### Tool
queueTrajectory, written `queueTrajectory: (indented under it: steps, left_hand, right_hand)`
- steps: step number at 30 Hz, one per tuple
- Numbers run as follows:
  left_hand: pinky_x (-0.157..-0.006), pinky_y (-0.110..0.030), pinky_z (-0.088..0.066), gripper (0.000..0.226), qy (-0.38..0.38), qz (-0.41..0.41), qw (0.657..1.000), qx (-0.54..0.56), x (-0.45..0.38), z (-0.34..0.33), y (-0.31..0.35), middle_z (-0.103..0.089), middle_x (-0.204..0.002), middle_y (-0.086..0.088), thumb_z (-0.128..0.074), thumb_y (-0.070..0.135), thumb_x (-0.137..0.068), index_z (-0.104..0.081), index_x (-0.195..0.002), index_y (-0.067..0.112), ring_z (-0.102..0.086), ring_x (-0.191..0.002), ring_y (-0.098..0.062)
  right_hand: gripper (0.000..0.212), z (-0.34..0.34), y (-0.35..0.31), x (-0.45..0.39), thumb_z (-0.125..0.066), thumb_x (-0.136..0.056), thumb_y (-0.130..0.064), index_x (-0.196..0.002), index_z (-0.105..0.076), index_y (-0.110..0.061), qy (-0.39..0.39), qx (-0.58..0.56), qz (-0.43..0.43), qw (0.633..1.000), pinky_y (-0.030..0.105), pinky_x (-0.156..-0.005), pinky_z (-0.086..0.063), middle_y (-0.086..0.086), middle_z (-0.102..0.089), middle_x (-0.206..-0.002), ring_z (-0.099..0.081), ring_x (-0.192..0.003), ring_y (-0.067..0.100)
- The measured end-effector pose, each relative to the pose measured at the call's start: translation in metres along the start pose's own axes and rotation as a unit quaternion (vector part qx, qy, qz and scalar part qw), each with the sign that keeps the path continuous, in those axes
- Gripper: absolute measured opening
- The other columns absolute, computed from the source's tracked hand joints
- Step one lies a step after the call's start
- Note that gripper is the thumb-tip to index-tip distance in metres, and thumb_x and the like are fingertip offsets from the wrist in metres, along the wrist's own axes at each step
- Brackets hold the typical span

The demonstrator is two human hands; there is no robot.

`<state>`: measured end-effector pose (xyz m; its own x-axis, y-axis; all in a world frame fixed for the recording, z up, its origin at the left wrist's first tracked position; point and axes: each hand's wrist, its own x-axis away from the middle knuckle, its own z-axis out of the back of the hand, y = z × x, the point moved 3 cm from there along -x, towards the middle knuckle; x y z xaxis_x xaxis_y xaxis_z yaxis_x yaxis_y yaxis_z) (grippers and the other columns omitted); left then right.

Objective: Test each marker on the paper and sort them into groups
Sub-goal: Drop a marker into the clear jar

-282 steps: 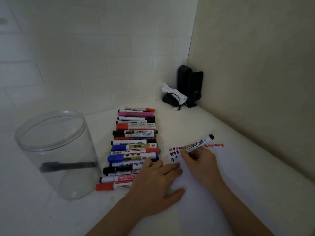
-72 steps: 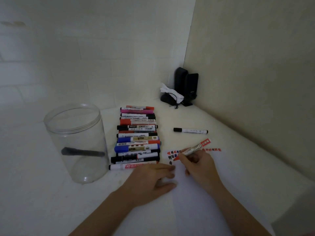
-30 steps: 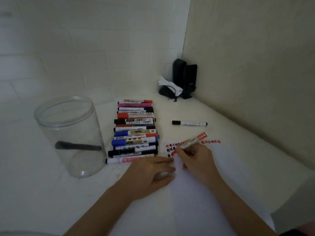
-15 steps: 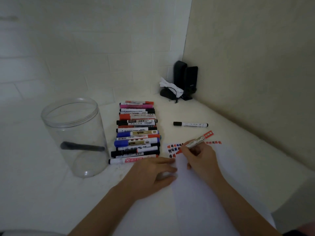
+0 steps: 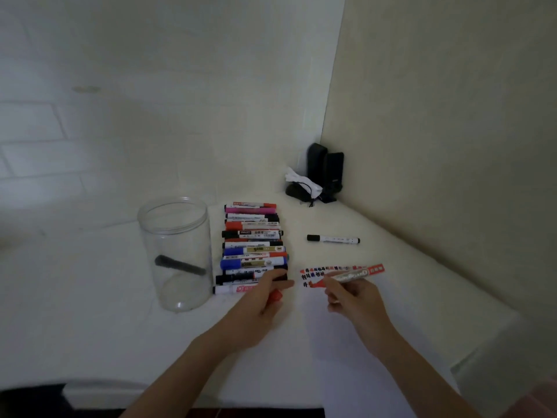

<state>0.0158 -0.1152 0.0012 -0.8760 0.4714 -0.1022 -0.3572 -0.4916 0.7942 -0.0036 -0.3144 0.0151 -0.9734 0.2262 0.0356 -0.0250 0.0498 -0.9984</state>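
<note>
Over the paper (image 5: 346, 342), your right hand (image 5: 352, 297) pinches the red marker (image 5: 351, 276), tip on the scribbles. Left hand (image 5: 262, 300) curls round its cap (image 5: 275, 296), beside the row (image 5: 253, 245). Test looks done: recap next, then sort.

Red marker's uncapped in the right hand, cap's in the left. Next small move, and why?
Probably bring the red cap in the left hand onto the red marker held by the right hand: red marks already sit on the paper, so it looks tested.
</note>
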Motion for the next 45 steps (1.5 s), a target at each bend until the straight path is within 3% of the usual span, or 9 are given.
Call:
queueTrajectory:
  steps: [3, 9, 16, 22, 28, 35, 37, 40, 45]
  left_hand:
    - [-0.097, -0.02, -0.047, 0.037, 0.035, 0.041, 0.994, 0.091, 0.014, 0.002, 0.0, -0.06, -0.123, 0.022, -0.058, 0.016, -0.093, -0.047, -0.128, 0.026, -0.057, -0.112, 0.001]
    - [-0.088, -0.022, -0.053, 0.031, 0.122, 0.038, 0.988, 0.08, 0.033, 0.011, 0.008, -0.071, -0.097, 0.014, -0.068, 0.02, -0.087, -0.067, -0.117, 0.026, -0.067, -0.082, 0.002]
    - [-0.083, -0.03, -0.056, 0.018, 0.142, 0.024, 0.983, 0.115, 0.039, 0.015, 0.019, -0.072, -0.087, 0.005, -0.074, 0.017, -0.082, -0.069, -0.098, 0.023, -0.068, -0.078, -0.007]
    - [-0.069, -0.014, -0.05, 0.019, 0.148, -0.024, 0.984, 0.095, 0.042, 0.017, 0.032, -0.07, -0.086, 0.006, -0.072, 0.018, -0.083, -0.072, -0.102, 0.018, -0.065, -0.073, -0.004]
    - [-0.068, -0.016, -0.051, 0.017, 0.19, -0.047, 0.978, 0.073, 0.044, 0.022, 0.034, -0.068, -0.084, 0.011, -0.074, 0.019, -0.081, -0.072, -0.098, 0.019, -0.063, -0.075, -0.003]
    - [-0.07, -0.021, -0.054, 0.018, 0.194, -0.089, 0.977, 0.022, 0.044, 0.028, 0.034, -0.069, -0.086, 0.01, -0.076, 0.026, -0.078, -0.072, -0.095, 0.02, -0.064, -0.077, -0.007]
    - [-0.076, -0.024, -0.056, 0.019, 0.175, -0.082, 0.98, 0.042, 0.046, 0.033, 0.033, -0.071, -0.088, 0.011, -0.077, 0.025, -0.077, -0.072, -0.094, 0.029, -0.066, -0.082, -0.007]
    - [-0.086, -0.03, -0.055, 0.023, 0.165, -0.033, 0.983, 0.075, 0.049, 0.047, 0.024, -0.071, -0.094, 0.012, -0.079, 0.025, -0.074, -0.071, -0.092, 0.038, -0.065, -0.092, -0.006]
    - [-0.082, -0.022, -0.056, 0.021, 0.226, -0.011, 0.941, 0.25, 0.06, 0.066, 0.044, -0.074, -0.094, 0.006, -0.071, 0.011, -0.081, -0.07, -0.1, 0.02, -0.069, -0.093, -0.011]
  right_hand:
    - [0.014, -0.012, 0.0, 0.021, -0.068, -0.088, -0.013, -0.094, -0.071, 0.0, -0.014, -0.029, -0.018, 0.999, 0.027, -0.058, -0.055, 0.012, -0.066, -0.072, -0.06, -0.063, 0.017]
    - [0.017, -0.028, -0.013, 0.041, -0.064, -0.091, -0.015, -0.094, -0.069, 0.001, -0.034, -0.057, -0.005, 0.998, 0.027, -0.06, -0.055, 0.013, -0.068, -0.074, -0.062, -0.066, 0.018]
    - [0.017, -0.038, -0.018, 0.05, -0.066, -0.09, -0.014, -0.093, -0.069, 0.003, -0.049, -0.044, 0.007, 0.998, 0.028, -0.059, -0.055, 0.016, -0.069, -0.074, -0.063, -0.065, 0.021]
    - [0.021, -0.045, -0.017, 0.057, -0.069, -0.088, -0.022, -0.08, -0.072, -0.002, -0.069, 0.032, 0.028, 0.997, 0.027, -0.058, -0.045, 0.003, -0.057, -0.057, -0.05, -0.054, 0.015]
    - [0.031, -0.053, -0.021, 0.057, -0.069, -0.087, -0.022, -0.085, -0.066, 0.009, -0.098, -0.03, 0.022, 0.995, 0.027, -0.059, -0.041, 0.004, -0.051, -0.06, -0.046, -0.056, 0.014]
    - [0.025, -0.06, -0.019, 0.059, -0.072, -0.078, -0.027, -0.084, -0.069, -0.004, -0.14, -0.076, -0.06, 0.985, 0.025, -0.065, -0.048, 0.007, -0.056, -0.068, -0.052, -0.063, 0.013]
    - [0.024, -0.059, -0.023, 0.062, -0.069, -0.081, -0.028, -0.089, -0.068, -0.005, -0.178, -0.086, -0.084, 0.977, 0.022, -0.061, -0.048, 0.006, -0.057, -0.07, -0.051, -0.062, 0.011]
    - [0.032, -0.051, -0.031, 0.058, -0.069, -0.084, -0.034, -0.098, -0.069, -0.006, -0.142, -0.106, -0.107, 0.978, 0.02, -0.055, -0.047, 0.004, -0.056, -0.072, -0.048, -0.058, 0.01]
    - [0.028, -0.048, -0.041, 0.058, -0.072, -0.081, -0.019, -0.103, -0.069, -0.002, -0.147, -0.147, -0.107, 0.972, 0.024, -0.058, -0.05, 0.011, -0.065, -0.083, -0.057, -0.069, 0.016]
